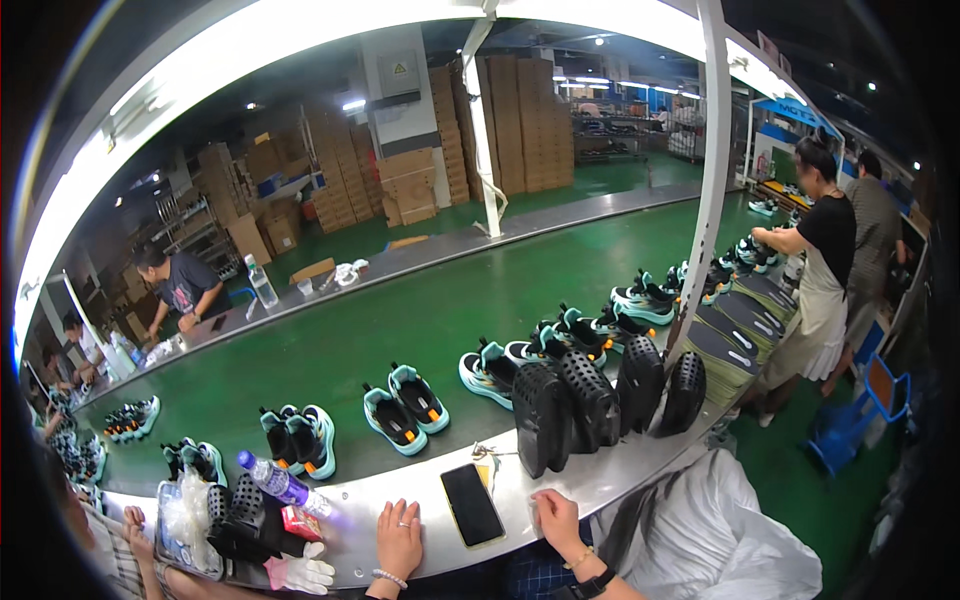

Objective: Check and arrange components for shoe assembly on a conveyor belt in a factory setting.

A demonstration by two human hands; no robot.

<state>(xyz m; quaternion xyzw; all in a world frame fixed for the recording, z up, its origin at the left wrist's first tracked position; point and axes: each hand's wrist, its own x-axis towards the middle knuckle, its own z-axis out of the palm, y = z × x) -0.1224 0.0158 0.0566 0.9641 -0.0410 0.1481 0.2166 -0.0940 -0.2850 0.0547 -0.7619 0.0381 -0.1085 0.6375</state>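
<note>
The left hand (400, 538), at the lower centre of the frame, lies palm down and spread on the smooth, brushed-metal tabletop (350, 505), grasping nothing; a ring and a pale beaded bracelet (389, 577) show on it. The right hand (556, 522), farther right, has its fingers loosely bent; whether they close on anything, I cannot tell. Its wrist bears a thin gold-toned band and a black watch (594, 584).

Between the hands, touching neither, the phone (472, 505) lies flat: a glossy dark rectangle with a thin yellowish edge. A small bunch of metal keys sits just above it.

To the right of centre stand black rounded blocks (543, 420), their surfaces dotted all over. Behind them and along the matte green belt (520, 280) run sneakers (407, 410) with black uppers, curved mint soles and orange accents.

At the lower left, a clear bottle (280, 482) with a purple cap and label leans over a small red carton (300, 522); a knitted white glove (302, 573) with a pink cuff lies limp below. Crumpled white sheeting (710, 530), creased and slightly shiny, fills the lower right. Stacked brown cardboard (517, 125) rises at the upper centre.
</note>
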